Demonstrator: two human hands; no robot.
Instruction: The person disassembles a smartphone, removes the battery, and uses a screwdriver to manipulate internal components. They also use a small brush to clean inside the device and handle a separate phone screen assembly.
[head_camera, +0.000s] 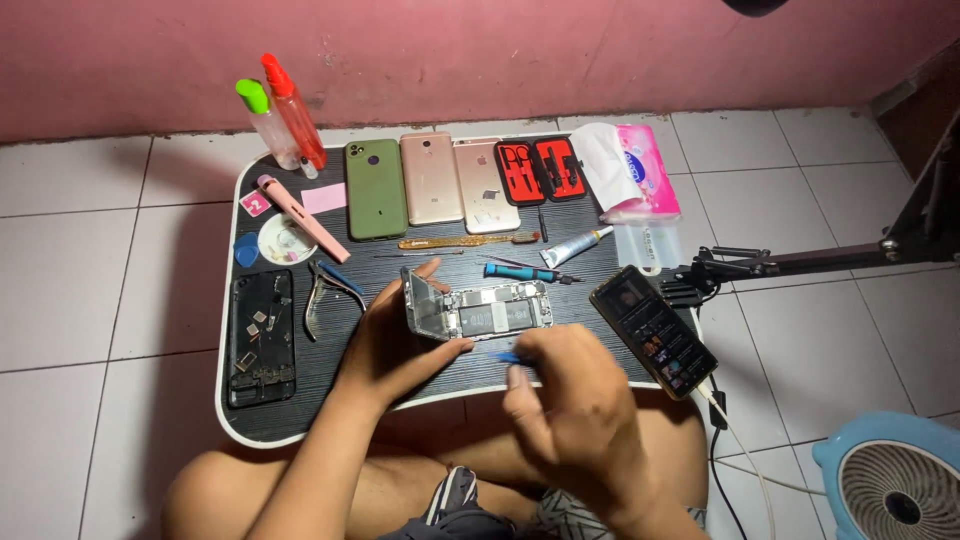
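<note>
Head view, left to right: two spray bottles (280, 120) stand at the upper left of the frame, on the far corner of a black lap table (330, 400). Below them a dark tray of small parts (261, 338) lies near the left edge. Centre frame, the left hand (395, 335) grips the raised screen of an opened phone (480, 310), fingers closed on its edge. Just right and lower, the right hand (570, 400) pinches a small blue tool (508, 357) beside that phone. A lit phone (652, 330) sits right of centre.
</note>
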